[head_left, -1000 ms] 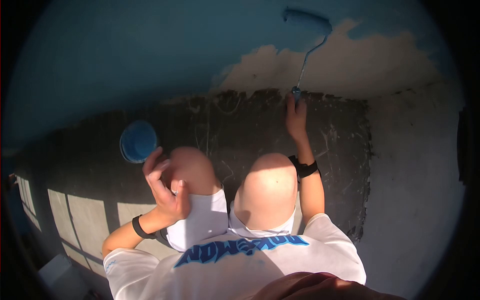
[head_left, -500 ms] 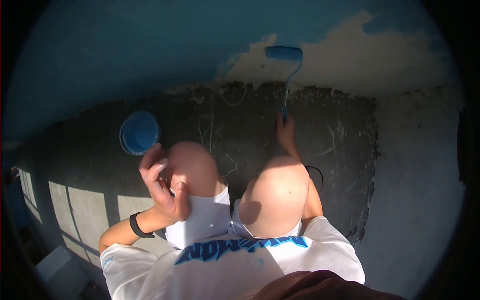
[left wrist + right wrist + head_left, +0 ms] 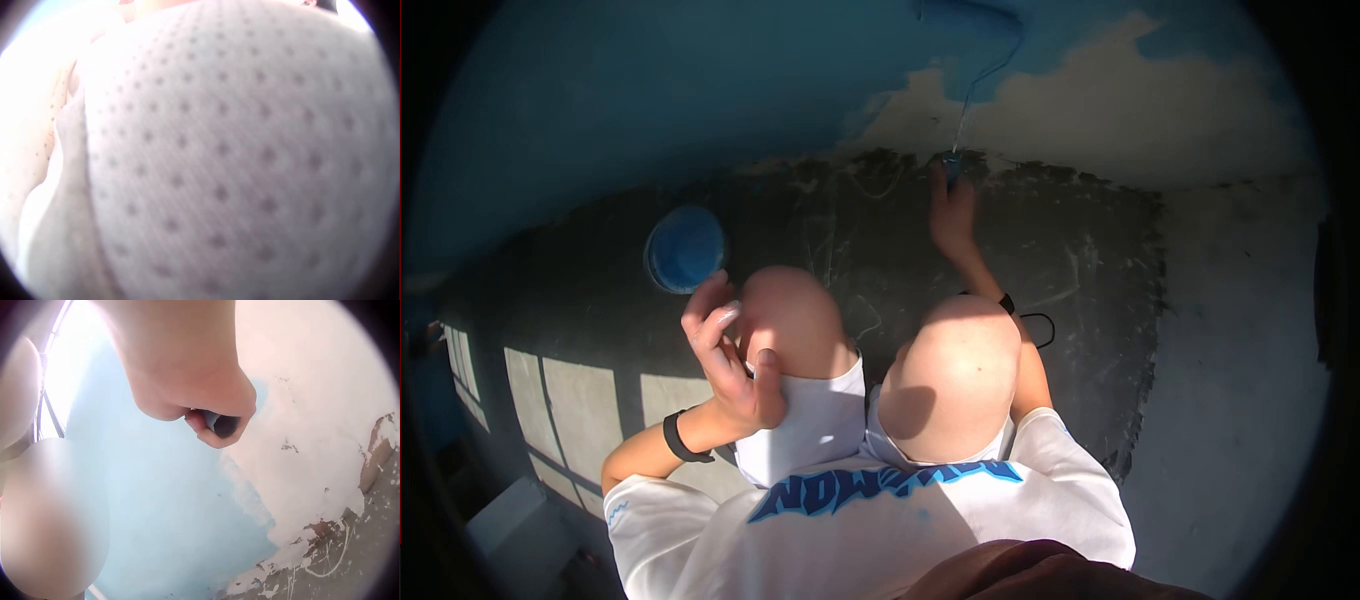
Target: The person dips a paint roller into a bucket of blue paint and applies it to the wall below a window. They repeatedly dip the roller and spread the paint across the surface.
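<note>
My right hand (image 3: 953, 212) grips the handle of a paint roller; its thin frame (image 3: 970, 95) rises to the blue roller head (image 3: 970, 12) against the blue-painted part of the wall. In the right wrist view the fingers of my right hand (image 3: 200, 394) are curled round the dark handle end (image 3: 225, 426). My left hand (image 3: 735, 360) is held beside the left knee, its fingers loosely bent and holding nothing. Just beyond its fingertips stands a round tub of blue paint (image 3: 687, 250). White perforated fabric (image 3: 219, 150) fills most of the left wrist view.
An irregular pale patch (image 3: 1090, 115) lies beside the blue wall paint (image 3: 650, 90). Dark grey floor (image 3: 800, 220) with pale marks runs below it, and a light grey surface (image 3: 1240, 350) is at the right. A white box-like object (image 3: 510, 520) is at the lower left.
The roller came down over the pale patch, then went back up onto the blue area, with my right hand moving along. More blue now covers the patch's upper left. My left hand stays nearly still.
</note>
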Action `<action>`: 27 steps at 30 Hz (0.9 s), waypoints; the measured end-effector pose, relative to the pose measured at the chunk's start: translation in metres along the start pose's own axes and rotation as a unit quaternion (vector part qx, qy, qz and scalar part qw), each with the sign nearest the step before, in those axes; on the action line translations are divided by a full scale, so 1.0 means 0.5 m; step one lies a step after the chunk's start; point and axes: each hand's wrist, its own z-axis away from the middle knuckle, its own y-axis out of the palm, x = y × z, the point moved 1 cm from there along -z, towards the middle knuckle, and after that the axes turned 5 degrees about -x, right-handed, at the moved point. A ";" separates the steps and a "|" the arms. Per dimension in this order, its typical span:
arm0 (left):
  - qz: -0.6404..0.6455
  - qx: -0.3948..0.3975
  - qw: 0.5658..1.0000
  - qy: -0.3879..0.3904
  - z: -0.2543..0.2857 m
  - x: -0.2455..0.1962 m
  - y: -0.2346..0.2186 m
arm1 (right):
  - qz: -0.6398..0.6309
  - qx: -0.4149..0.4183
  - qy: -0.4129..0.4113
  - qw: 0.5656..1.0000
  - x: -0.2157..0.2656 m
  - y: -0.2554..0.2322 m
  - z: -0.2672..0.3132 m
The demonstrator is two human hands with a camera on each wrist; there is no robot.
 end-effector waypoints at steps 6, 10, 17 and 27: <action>-0.022 0.010 1.000 0.006 -0.002 -0.001 -0.012 | -0.010 0.002 0.073 0.997 -0.163 0.040 0.099; -0.025 0.005 1.000 0.014 0.000 -0.008 -0.013 | 0.027 0.013 0.143 0.989 -0.249 0.005 0.133; -0.030 0.001 1.000 0.009 0.007 -0.005 -0.020 | 0.056 0.023 0.085 0.995 -0.104 -0.085 0.140; -0.034 0.007 0.999 0.016 0.007 -0.002 -0.018 | -0.113 0.278 -0.041 0.953 0.325 -0.062 -0.037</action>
